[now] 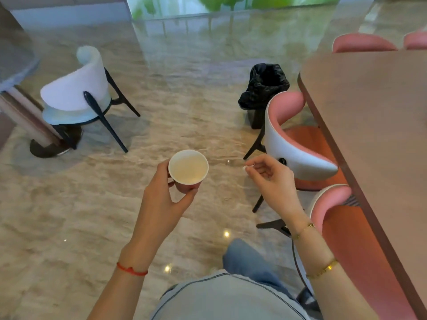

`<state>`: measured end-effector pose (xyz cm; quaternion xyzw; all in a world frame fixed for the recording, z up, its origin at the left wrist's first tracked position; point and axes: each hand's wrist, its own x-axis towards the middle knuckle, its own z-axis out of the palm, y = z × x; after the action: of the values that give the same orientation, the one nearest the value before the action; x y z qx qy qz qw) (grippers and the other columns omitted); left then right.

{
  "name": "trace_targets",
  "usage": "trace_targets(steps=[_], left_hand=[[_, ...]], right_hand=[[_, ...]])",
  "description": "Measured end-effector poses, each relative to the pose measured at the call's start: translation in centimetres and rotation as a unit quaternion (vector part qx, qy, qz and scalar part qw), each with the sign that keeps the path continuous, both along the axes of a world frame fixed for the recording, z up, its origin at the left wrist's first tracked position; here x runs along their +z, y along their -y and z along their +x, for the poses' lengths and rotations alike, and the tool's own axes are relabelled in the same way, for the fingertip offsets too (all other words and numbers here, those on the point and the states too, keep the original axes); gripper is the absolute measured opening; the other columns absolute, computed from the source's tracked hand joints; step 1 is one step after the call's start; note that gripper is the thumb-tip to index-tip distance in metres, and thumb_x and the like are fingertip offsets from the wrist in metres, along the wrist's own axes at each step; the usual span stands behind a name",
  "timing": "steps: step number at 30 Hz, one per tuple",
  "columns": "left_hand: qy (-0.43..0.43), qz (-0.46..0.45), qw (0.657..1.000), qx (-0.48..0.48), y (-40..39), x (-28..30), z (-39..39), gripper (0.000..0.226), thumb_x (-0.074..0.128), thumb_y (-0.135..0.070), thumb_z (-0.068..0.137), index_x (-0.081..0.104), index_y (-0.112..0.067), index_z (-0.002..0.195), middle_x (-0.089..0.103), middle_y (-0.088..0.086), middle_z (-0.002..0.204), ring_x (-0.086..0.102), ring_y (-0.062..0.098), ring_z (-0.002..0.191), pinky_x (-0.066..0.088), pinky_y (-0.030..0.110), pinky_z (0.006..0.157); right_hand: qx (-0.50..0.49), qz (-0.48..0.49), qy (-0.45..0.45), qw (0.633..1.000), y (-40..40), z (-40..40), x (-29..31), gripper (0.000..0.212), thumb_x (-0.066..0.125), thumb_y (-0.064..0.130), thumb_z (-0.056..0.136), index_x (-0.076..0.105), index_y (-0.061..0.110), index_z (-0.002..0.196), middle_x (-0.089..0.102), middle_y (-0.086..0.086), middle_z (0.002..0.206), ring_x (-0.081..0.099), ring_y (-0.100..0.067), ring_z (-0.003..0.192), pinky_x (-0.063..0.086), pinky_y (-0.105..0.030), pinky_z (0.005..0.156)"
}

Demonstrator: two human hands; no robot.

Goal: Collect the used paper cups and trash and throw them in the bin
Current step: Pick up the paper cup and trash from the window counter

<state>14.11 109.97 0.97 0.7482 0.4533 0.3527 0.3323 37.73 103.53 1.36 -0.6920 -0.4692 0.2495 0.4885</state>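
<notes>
My left hand (161, 195) grips a pink paper cup (188, 166) with a white inside, held upright over the floor at the frame's centre. The cup looks empty. My right hand (270, 176) hovers to the cup's right, its thumb and forefinger pinching a tiny white scrap (245, 167); the other fingers are loosely curled. A bin lined with a black bag (263, 88) stands on the floor farther ahead, to the right of centre, partly hidden behind a pink chair.
A brown table (374, 116) fills the right side, with pink chairs (298, 144) tucked along its edge. A white chair (76, 88) and a round table's pedestal (46, 144) stand at the left. Glossy marble floor (184, 107) lies between me and the bin.
</notes>
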Motion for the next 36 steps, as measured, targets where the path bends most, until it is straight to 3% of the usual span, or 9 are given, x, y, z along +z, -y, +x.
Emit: trace_targets(steps=[5, 17, 22, 29, 36], left_hand=[[-0.003, -0.005, 1.000, -0.018, -10.7, -1.5, 4.5, 0.065, 0.078, -0.036, 0.073, 0.038, -0.041, 0.124, 0.050, -0.030, 0.119, 0.053, -0.007, 0.107, 0.044, 0.005, 0.079], [-0.006, 0.020, 0.999, -0.044, -40.3, -0.2, 20.3, 0.064, 0.078, -0.038, 0.074, 0.038, -0.042, 0.123, 0.048, -0.035, 0.118, 0.052, -0.008, 0.108, 0.045, 0.007, 0.081], [-0.001, 0.013, 0.999, -0.050, -50.8, -0.2, 25.5, 0.063, 0.078, -0.038, 0.074, 0.037, -0.045, 0.121, 0.047, -0.039, 0.115, 0.051, -0.013, 0.106, 0.043, 0.004, 0.080], [-0.011, -0.003, 0.996, -0.087, -65.6, -2.5, 33.0, 0.063, 0.078, -0.039, 0.074, 0.040, -0.040, 0.125, 0.050, -0.031, 0.117, 0.054, -0.006, 0.107, 0.048, 0.011, 0.082], [-0.016, 0.009, 0.990, -0.143, -82.5, -2.5, 42.1, 0.064, 0.077, -0.038, 0.075, 0.037, -0.047, 0.124, 0.047, -0.038, 0.117, 0.050, -0.012, 0.107, 0.043, 0.005, 0.080]], right_hand=[[-0.006, -0.005, -0.021, 1.000, -10.2, 4.4, -1.6, 0.008, 0.066, 0.017, 0.089, 0.068, 0.016, 0.097, 0.070, 0.003, 0.090, 0.066, -0.015, 0.086, 0.055, -0.034, 0.083], [-0.047, 0.000, -0.026, 0.999, -39.4, 19.7, -0.2, 0.003, 0.068, 0.018, 0.087, 0.069, 0.015, 0.089, 0.070, -0.002, 0.082, 0.065, -0.023, 0.083, 0.054, -0.046, 0.082], [-0.052, -0.006, -0.021, 0.998, -49.4, 24.8, 0.0, 0.001, 0.068, 0.018, 0.087, 0.069, 0.017, 0.087, 0.070, 0.000, 0.081, 0.064, -0.019, 0.080, 0.055, -0.042, 0.079], [-0.096, -0.030, -0.026, 0.995, -62.0, 31.4, -2.8, 0.002, 0.068, 0.015, 0.086, 0.070, 0.015, 0.087, 0.070, -0.002, 0.082, 0.064, -0.021, 0.080, 0.055, -0.039, 0.080], [-0.155, -0.024, -0.025, 0.987, -76.1, 39.9, -3.5, 0.002, 0.068, 0.019, 0.087, 0.069, 0.017, 0.088, 0.070, 0.002, 0.079, 0.065, -0.015, 0.077, 0.056, -0.035, 0.076]])
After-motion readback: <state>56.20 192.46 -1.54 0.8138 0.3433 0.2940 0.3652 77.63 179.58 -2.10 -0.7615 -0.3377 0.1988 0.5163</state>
